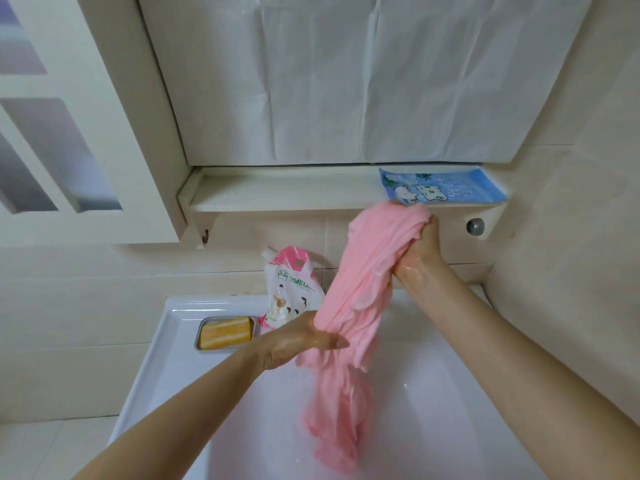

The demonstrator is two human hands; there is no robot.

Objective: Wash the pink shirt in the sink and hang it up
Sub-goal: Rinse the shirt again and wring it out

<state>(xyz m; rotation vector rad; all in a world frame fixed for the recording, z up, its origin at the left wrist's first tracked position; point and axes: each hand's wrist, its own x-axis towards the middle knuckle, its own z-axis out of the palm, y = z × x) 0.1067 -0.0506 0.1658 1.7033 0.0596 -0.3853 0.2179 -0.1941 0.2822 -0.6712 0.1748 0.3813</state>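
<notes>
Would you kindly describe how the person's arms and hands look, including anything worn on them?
The left hand and right hand are bare and glisten wet; no gloves, rings or watch show. The left forearm and right forearm are bare too, with no sleeve in view.

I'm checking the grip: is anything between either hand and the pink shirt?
Nothing visible. The right hand grips the shirt at its top, the left hand around its middle, over the sink.

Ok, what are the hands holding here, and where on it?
Both grip the pink shirt, bunched into a rope above the sink: the right hand at its top end, the left hand around its middle; the lower part hangs free.
</notes>
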